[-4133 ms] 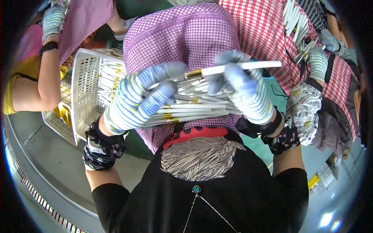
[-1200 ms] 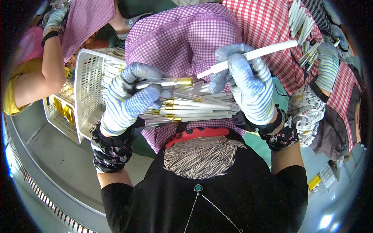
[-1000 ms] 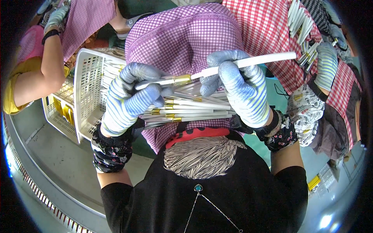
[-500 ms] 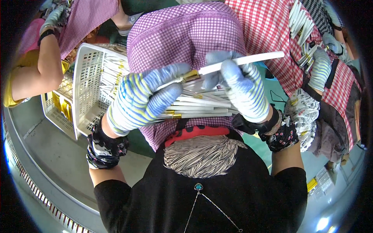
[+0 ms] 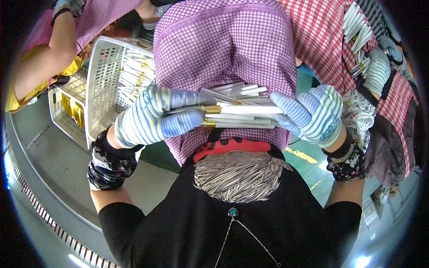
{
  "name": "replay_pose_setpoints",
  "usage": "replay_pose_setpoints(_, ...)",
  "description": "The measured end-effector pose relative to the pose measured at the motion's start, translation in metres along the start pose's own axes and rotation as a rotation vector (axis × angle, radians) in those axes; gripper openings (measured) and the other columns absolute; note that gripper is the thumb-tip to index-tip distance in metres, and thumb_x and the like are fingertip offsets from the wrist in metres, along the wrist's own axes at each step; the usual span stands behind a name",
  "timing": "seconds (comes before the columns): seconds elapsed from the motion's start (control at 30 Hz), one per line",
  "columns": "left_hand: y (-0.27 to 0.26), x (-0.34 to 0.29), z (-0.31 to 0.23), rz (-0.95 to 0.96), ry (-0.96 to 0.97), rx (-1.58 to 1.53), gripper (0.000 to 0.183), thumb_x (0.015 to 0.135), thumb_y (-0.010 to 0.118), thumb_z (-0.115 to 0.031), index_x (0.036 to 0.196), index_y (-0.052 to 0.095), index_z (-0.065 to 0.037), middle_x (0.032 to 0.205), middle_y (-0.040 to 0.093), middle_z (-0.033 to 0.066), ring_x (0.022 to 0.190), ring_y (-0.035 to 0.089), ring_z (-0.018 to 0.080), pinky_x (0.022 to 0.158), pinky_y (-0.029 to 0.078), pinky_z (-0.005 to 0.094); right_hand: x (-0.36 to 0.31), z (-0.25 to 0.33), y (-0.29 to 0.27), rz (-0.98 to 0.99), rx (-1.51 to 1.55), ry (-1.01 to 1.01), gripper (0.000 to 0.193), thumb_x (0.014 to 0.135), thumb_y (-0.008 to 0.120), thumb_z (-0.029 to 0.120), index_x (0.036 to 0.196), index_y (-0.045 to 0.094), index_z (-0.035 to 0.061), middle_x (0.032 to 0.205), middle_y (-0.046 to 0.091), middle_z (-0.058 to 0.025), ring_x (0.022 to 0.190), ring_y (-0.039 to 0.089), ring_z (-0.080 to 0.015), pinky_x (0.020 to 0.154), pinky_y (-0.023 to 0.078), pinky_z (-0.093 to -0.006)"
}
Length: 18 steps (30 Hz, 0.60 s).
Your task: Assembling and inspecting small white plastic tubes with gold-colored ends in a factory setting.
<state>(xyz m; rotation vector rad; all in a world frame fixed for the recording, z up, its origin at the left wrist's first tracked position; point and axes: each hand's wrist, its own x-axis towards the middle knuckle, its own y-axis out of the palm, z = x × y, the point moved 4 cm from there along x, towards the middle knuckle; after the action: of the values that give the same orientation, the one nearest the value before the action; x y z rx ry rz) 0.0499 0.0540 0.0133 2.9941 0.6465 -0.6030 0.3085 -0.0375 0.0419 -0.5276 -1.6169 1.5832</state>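
Over my lap, my left hand, in a striped knit glove, is closed on the left end of a slim white stick. A gold metal collar shows just beyond its fingertips, and its palm hides the rest. My right hand, gloved alike, has thumb and fingers closed at the stick's right end. Beneath and behind lie several more white sticks, some gold-collared, on the purple checked apron.
To the left stands a white perforated basket of white and gold sticks, beside a smaller basket with gold pieces. A co-worker's bare arm is there. At right, another person's gloved hand is near white sticks.
The white stick has come down from a raised, slanted position to lie level just above the pile. My right hand has moved right and down; my left hand has shifted slightly left.
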Motion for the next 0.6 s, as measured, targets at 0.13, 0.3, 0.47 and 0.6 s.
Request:
replay_pose_setpoints(0.13,0.013,-0.004,0.002,0.012,0.139,0.168,0.031,0.091,0.067,-0.023,0.113,0.068,-0.001,0.09,0.073,0.0137,0.078,0.072,0.0257,0.073,0.057,0.0298,-0.001,0.023,0.004,-0.02,0.014,0.035,0.026,0.075,0.075,0.037,0.092,0.071,0.0168,0.063,0.058,0.0034,0.05,0.05,-0.0136,0.049,0.037,-0.0327)
replay_pose_setpoints(0.3,0.026,-0.018,-0.007,-0.119,0.428,0.545,0.033,0.083,0.071,-0.032,0.105,0.071,-0.007,0.078,0.07,0.0096,0.058,0.064,0.023,0.053,0.049,0.034,-0.001,0.027,0.007,0.177,0.527,0.266,0.023,0.083,0.073,0.032,0.085,0.071,0.009,0.067,0.066,-0.0082,0.055,0.062,-0.024,0.051,0.046,-0.0368)
replay_pose_setpoints(0.47,0.044,-0.027,-0.024,-0.057,0.436,0.894,0.034,0.081,0.072,-0.035,0.106,0.071,-0.013,0.061,0.061,-0.0007,0.046,0.054,0.0163,0.043,0.04,0.0327,-0.023,0.037,0.032,0.524,1.131,0.471,0.031,0.093,0.061,0.034,0.092,0.07,0.0044,0.073,0.067,-0.0149,0.064,0.066,-0.0328,0.059,0.052,-0.0407)
replay_pose_setpoints(0.6,0.042,-0.03,-0.001,0.008,0.316,0.74,0.03,0.082,0.071,-0.027,0.108,0.07,-0.012,0.09,0.071,0.006,0.066,0.065,0.0265,0.059,0.05,0.0385,-0.031,0.041,0.034,0.522,0.778,0.349,0.033,0.093,0.059,0.041,0.091,0.07,0.0096,0.066,0.063,-0.0146,0.061,0.064,-0.0301,0.052,0.048,-0.0435)
